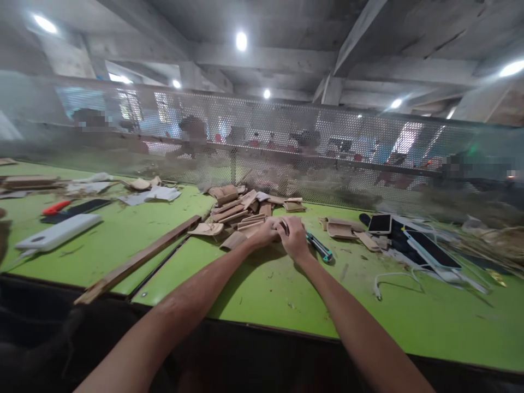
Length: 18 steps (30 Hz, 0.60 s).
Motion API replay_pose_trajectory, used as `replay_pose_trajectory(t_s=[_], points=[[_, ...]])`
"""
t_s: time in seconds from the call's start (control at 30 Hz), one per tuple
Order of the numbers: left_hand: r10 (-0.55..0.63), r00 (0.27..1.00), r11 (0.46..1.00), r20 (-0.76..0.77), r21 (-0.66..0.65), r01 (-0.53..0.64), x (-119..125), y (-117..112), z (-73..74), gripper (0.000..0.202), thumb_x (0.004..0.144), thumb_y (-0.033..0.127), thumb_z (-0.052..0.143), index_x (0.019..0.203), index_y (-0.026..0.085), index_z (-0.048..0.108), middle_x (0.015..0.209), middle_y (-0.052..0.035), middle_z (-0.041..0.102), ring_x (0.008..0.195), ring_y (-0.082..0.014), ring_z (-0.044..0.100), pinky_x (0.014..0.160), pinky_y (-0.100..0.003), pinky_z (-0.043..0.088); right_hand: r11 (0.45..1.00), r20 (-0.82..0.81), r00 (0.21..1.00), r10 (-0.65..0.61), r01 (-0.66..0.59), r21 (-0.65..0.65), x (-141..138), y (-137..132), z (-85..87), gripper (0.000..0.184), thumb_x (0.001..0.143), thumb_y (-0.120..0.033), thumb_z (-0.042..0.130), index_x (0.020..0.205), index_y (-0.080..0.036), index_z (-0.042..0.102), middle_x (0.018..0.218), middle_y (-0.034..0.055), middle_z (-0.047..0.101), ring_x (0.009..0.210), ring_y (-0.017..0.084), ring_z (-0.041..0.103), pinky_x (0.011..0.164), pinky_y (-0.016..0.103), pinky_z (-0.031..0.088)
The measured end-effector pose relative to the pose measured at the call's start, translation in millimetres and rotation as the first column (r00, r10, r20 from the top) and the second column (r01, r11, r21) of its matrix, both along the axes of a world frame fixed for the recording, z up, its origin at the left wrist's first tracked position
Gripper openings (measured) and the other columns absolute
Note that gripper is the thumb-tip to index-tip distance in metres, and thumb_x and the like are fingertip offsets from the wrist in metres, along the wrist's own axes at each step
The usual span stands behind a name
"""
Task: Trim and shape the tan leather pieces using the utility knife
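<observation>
Left hand [265, 231] and right hand [293, 236] half-curled (grip unclear), teal cutter [319, 247] alongside, brown pieces [231, 212] crowding behind.

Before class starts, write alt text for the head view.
Bare left hand and right hand close together at a pile of curved tan pieces on a green table. A teal utility knife lies by the right hand, a grey perforated screen behind.
</observation>
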<state>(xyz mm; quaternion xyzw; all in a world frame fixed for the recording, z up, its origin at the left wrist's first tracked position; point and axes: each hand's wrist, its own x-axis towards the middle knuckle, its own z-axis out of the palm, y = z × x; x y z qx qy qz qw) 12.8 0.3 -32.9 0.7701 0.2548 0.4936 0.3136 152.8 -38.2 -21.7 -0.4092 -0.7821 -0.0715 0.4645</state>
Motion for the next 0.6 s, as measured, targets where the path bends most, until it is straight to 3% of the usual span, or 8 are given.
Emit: replay_pose_trajectory(t_s=[0.2,0.4,0.6], points=[[0.037,0.998,0.998,-0.05,-0.041,-0.039,-2,-5,3.4,0.005,0.07,0.008,0.057,0.07,0.013,0.059,0.072,-0.005,0.063,0.07,-0.0154,0.052,0.07,-0.028,0.049,0.99,0.043,0.989,0.14,-0.141,0.005,-3,-7,4.3,0.034,0.097,-0.037,0.053,0.124,-0.019,0.063,0.119,0.0137,0.065,0.113,0.03,0.055,0.102,0.045,0.044],[0.141,0.988,0.988,-0.068,-0.048,-0.144,0,-7,-2.2,0.003,0.066,0.013,0.054,0.066,0.015,0.057,0.068,-0.0009,0.061,0.066,-0.0137,0.049,0.063,-0.026,0.044,1.0,-0.044,0.999,0.019,-0.019,-0.012,5,9,-5.7,0.041,0.101,-0.047,0.043,0.119,-0.018,0.066,0.11,0.0153,0.067,0.107,0.032,0.056,0.098,0.049,0.046],[0.159,0.987,0.987,-0.009,-0.001,-0.159,1,-3,-5.4,0.005,0.065,0.011,0.056,0.067,0.014,0.059,0.079,-0.0063,0.067,0.074,-0.0162,0.055,0.071,-0.028,0.048,0.985,0.053,0.984,0.171,-0.173,0.02,-3,10,1.7,0.038,0.102,-0.043,0.042,0.121,-0.019,0.066,0.116,0.0134,0.067,0.111,0.028,0.056,0.104,0.044,0.043]])
